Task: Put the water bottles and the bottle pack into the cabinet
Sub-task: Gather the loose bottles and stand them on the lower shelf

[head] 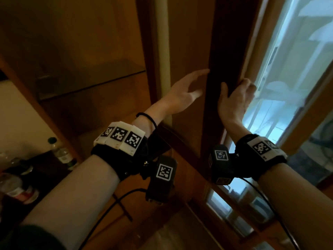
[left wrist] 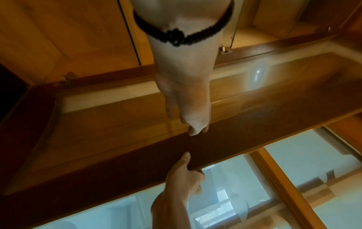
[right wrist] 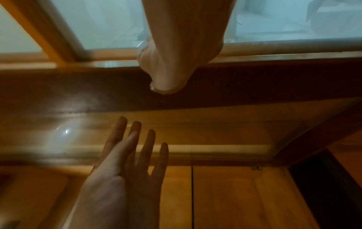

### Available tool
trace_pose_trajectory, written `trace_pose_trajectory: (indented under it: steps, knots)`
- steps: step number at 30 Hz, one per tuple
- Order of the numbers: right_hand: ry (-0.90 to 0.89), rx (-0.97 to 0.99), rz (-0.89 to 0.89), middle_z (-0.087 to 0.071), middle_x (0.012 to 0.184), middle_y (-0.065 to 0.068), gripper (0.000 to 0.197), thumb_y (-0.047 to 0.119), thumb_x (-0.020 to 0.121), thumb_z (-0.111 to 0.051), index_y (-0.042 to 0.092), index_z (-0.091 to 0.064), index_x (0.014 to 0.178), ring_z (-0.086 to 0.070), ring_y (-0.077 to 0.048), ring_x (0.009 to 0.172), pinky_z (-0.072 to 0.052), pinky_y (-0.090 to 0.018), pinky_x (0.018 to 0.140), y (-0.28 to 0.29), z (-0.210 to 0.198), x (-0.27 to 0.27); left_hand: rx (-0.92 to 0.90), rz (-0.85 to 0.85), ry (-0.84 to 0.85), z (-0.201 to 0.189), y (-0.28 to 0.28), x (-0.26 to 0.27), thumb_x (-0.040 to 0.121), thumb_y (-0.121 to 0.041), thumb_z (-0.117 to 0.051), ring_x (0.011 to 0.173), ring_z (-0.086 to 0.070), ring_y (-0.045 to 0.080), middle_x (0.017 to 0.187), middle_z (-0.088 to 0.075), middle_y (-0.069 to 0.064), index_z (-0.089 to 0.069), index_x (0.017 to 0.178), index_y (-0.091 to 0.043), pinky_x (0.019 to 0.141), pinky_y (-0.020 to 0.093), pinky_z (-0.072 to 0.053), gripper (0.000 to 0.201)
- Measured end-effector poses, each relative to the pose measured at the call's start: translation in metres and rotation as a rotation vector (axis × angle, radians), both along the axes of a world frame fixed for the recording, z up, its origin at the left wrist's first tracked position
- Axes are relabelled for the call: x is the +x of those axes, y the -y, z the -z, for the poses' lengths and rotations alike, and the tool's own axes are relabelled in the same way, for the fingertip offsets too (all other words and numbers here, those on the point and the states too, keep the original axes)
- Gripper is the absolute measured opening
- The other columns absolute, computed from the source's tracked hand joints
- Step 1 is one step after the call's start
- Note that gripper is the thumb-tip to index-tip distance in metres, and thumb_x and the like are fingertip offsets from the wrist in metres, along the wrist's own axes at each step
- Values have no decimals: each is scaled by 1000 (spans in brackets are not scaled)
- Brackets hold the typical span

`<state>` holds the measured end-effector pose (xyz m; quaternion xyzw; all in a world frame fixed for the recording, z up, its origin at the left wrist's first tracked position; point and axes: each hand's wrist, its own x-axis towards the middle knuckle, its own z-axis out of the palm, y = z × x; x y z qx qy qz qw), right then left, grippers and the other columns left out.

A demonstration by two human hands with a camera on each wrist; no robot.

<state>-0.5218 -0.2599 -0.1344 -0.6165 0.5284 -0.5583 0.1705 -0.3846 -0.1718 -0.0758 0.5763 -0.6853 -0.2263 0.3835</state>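
Two hands at the cabinet door [head: 214, 51] (dark frame), right hand [head: 236, 98] gripping its edge, left hand [head: 185, 89] flat-fingered, bottles [head: 61, 152] at eight o'clock

the cabinet [head: 90, 42] is warm brown wood, smooth with a soft sheen. inside it, a glass shelf [head: 93, 78] looks clear and faintly reflective. the cabinet door [head: 212, 51] at the cabinet's right side has a dark, polished wooden frame and a glossy glass pane that throws back a light spot in the wrist views. below and left of the cabinet stands a clear plastic water bottle [head: 61, 152] with a dark cap and paper-like label. beside the door, a window [head: 288, 69] has pale wooden bars around smooth glass.
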Motion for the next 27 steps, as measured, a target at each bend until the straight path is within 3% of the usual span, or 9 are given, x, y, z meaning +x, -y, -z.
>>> trace_pose_trajectory:
  steps: [5,8,11,14,18,21,22,24,27]
  knots:
    - [88,138,150,-8,156,-20,84,9,83,-47,3,2,151,-11,-34,146,-13,-39,119,-46,5,49,66,-71,-29,16,-51,59,101,-18,-46,123,-50,9,137,-53,-9,-54,131,-28,99,26,-41,33]
    - [53,244,74,4,159,-16,83,11,84,-45,15,0,153,-3,-33,148,-14,-40,121,-83,14,87,94,-117,-50,27,-86,102,100,-16,-48,106,-57,1,112,-62,-17,-59,125,-24,89,20,-45,29]
    - [-18,334,-193,-13,158,-11,74,22,86,-51,18,-15,151,-22,-28,144,-31,-41,114,-111,28,137,109,-189,-58,37,-127,149,100,-16,-47,99,-58,-3,107,-64,-14,-61,122,-22,80,13,-45,26]
    - [-155,509,-552,-47,137,-1,58,32,87,-51,15,-39,141,-50,-21,120,-43,-34,88,-149,30,198,145,-257,-44,46,-175,202,100,-19,-46,96,-56,-8,103,-63,-18,-62,117,-27,78,13,-42,24]
    - [-526,738,-1042,-48,138,-4,41,28,99,-48,16,-45,138,-52,-21,120,-46,-25,76,-221,27,281,199,-425,-79,67,-252,286,101,-17,-46,90,-58,1,95,-63,-18,-62,98,-38,83,26,-46,26]
    - [-615,802,-1281,-51,128,-3,34,18,101,-44,7,-47,133,-59,-12,96,-53,-13,63,-269,39,345,230,-597,-122,85,-314,341,99,-10,-46,93,-53,9,94,-60,-10,-64,101,-24,85,27,-42,22]
    - [-629,813,-1324,-52,128,-6,31,17,101,-44,7,-50,130,-59,-14,96,-55,-15,74,-281,47,366,236,-660,-133,88,-334,357,98,-9,-47,93,-53,12,97,-60,-5,-64,106,-19,82,26,-42,21]
    - [-729,802,-1376,-51,137,-5,31,26,100,-45,17,-52,129,-54,-20,118,-49,-34,101,-300,57,405,236,-779,-159,98,-369,387,97,-9,-49,96,-54,15,104,-60,0,-63,112,-15,80,25,-42,21]
    - [-857,762,-1387,-50,136,-2,37,32,100,-43,24,-48,135,-46,-27,130,-43,-44,106,-322,65,454,237,-936,-208,110,-409,427,97,-10,-50,110,-55,17,120,-60,5,-58,125,-10,89,26,-41,29]
